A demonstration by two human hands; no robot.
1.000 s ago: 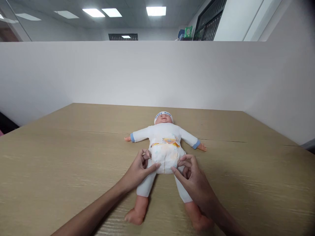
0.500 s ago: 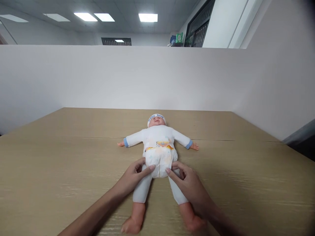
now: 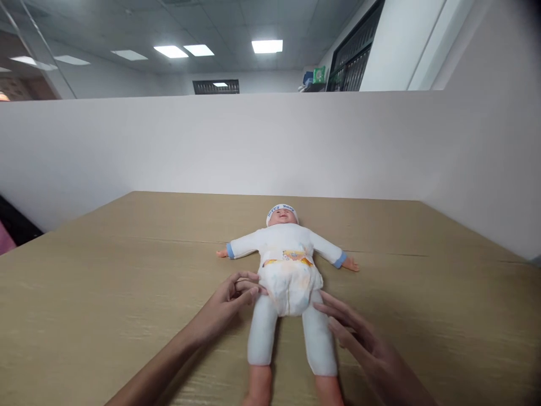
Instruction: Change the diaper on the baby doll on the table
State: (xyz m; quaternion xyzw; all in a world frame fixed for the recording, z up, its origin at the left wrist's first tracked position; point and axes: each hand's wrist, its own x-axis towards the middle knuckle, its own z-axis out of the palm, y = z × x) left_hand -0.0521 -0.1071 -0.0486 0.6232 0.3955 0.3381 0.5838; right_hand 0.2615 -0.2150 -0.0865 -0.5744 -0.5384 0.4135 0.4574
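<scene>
A baby doll lies on its back with arms spread and legs toward me, dressed in white with blue cuffs and a lettered headband. Around its hips is a white diaper with an orange printed waistband. My left hand is at the doll's hip on the left, its fingertips at the diaper's side edge and upper thigh, fingers apart. Beside the other thigh is my right hand, its fingers stretched out near the leg and holding nothing. The doll's feet are partly cut off by the lower picture edge.
The doll rests on a wide wood-coloured table with a seam across it. A white partition rises behind the far edge. Dark and pink items show at the far left.
Both hands have let go of the diaper's leg edges. My right hand has drawn back to the right and toward me. The view has shifted, so the doll appears slightly farther right.
</scene>
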